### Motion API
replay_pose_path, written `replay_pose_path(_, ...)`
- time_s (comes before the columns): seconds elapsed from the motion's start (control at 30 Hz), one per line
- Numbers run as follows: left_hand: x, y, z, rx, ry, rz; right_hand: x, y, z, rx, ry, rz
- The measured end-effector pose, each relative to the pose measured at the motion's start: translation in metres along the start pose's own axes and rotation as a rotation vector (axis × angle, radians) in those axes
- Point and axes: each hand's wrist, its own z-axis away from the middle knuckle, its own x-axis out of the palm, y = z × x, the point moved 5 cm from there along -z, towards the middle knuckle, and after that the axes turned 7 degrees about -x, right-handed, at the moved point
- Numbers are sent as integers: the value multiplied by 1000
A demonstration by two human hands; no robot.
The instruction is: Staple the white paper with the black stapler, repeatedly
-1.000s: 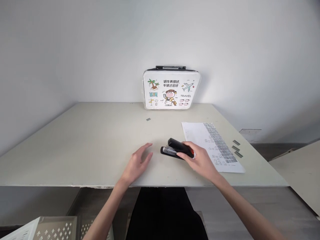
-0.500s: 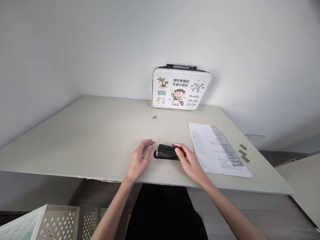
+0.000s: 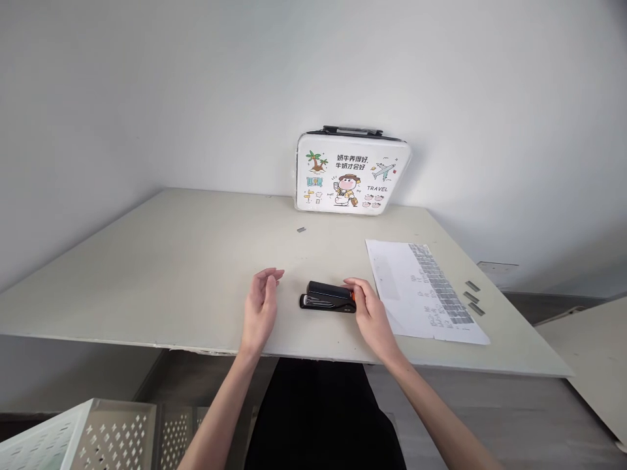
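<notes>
A black stapler [image 3: 326,297] with an orange rear end lies flat on the pale table [image 3: 171,274], near its front edge. My right hand [image 3: 373,317] pinches the stapler's rear end between thumb and fingers. My left hand [image 3: 259,312] hovers a short way left of the stapler's nose, with its fingers apart, its palm turned toward the stapler, and nothing in it. It does not touch the stapler.
A printed paper sheet [image 3: 421,290] lies right of the stapler, with three staple strips [image 3: 473,297] beyond it near the table's right edge. One small staple strip [image 3: 301,230] lies farther back. A white cartoon-printed case [image 3: 350,171] leans on the wall. A perforated white crate [image 3: 98,434] sits lower left.
The stapler, half open and tilted one second ago, now lies shut and flat, a little farther left. My right hand slid back to its rear end. My left hand drew back and turned edgewise.
</notes>
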Motion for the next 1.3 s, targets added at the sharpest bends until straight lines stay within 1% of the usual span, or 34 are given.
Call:
replay_pose_path(0.27, 0, -4, -2, -26, 13, 103, 1, -1, 0, 11, -6, 15)
replay_pose_path(0.33, 0, -5, -3, -34, 13, 117, 2, -4, -1, -4, -51, 40)
replay_pose_path(0.47, 0, -6, -3, -37, 8, 134, 6, -10, 0, -105, -174, 120)
replay_pose_path(0.57, 0, -6, -3, -59, -6, 174, 5, -15, 6, -206, -149, 197)
replay_pose_path(0.6, 0, -5, -3, -83, -10, 209, 4, -18, 9, -255, -123, 215)
replay_pose_path(0.67, 3, -4, 0, -171, -15, 336, 1, -28, 16, -402, -57, 231)
replay_pose_path(0.73, 9, -3, 4, -322, -47, 535, -2, -41, 24, -588, 11, 232)
replay_pose_path(0.8, 20, 0, 12, -516, -125, 728, -5, -55, 31, -765, 68, 248)
replay_pose_path(0.87, 30, 5, 21, -694, -209, 850, -7, -67, 35, -904, 102, 292)
replay_pose_path(0.93, 37, 8, 27, -805, -246, 915, -7, -74, 38, -999, 115, 347)
replay_pose_path(1.0, 40, 9, 29, -848, -234, 975, -6, -78, 39, -1054, 116, 389)
replay_pose_path(1.07, 41, 9, 28, -847, -210, 1013, -6, -80, 39, -1078, 115, 411)
replay_pose_path(1.17, 41, 9, 26, -839, -194, 1013, -7, -82, 39, -1083, 126, 422)
replay_pose_path(1.3, 37, 10, 25, -853, -128, 1014, -10, -81, 38, -1076, 147, 429)
